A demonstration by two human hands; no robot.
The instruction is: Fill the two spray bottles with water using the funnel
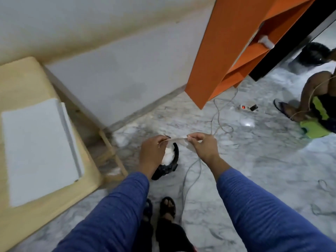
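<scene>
Both my hands pinch a thin pale strip above the bin; no bottle or funnel in view.

My left hand [151, 151] and right hand [203, 147] hold a stretched pale strip [177, 138], fingers [193, 137] pinched narrow at each end. It hangs directly over the black bin [169, 160] below my fingers. I judge a slip could drop it onto the marble floor [254, 160]. Spray bottles and funnel lie nowhere near my fingers, unseen.

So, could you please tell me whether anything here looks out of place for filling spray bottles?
Yes. No bottles, funnel or water show. Both hands, left hand and right hand, pinch a thin pale strip stretched between them above a black bin holding white scraps. Loose cables trail across the marble floor.
</scene>
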